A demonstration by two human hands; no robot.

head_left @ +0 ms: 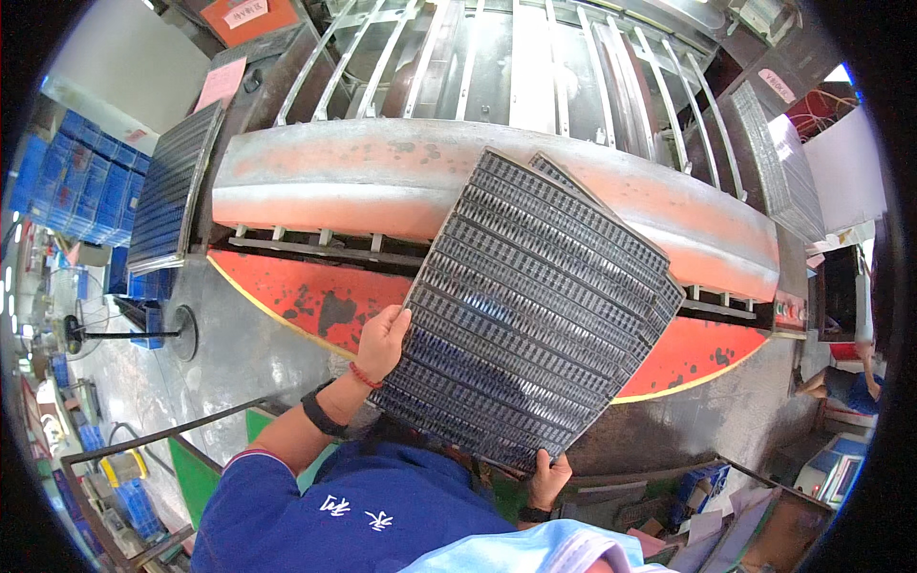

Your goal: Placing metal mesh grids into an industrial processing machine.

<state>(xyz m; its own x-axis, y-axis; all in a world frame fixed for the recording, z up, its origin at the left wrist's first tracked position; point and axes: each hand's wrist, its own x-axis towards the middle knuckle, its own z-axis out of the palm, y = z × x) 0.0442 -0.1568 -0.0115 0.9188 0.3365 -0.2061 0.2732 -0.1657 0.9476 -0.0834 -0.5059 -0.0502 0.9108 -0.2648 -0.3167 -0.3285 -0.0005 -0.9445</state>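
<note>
Both hands hold a dark, flat rectangular panel (535,306), patterned in rows of small comb-like and dotted shapes. It is tilted in front of my body. At least one more similar panel (673,298) shows behind it, slightly turned, its corner and right edge sticking out. My left hand (384,342) is closed on the left edge, thumb on the face. Lower down, my right hand (548,479) pinches the near edge close to the lower right corner, thumb on top. The fingers beneath the panels are hidden.
Ahead stands a machine with a worn orange-and-grey front beam (315,181) and metal rails (468,62) behind it. Below is a red, yellow-edged ledge (296,296). Similar panels are stacked at left (177,191) and right (778,167). Blue crates (81,181) stand far left; another person (860,387) is far right.
</note>
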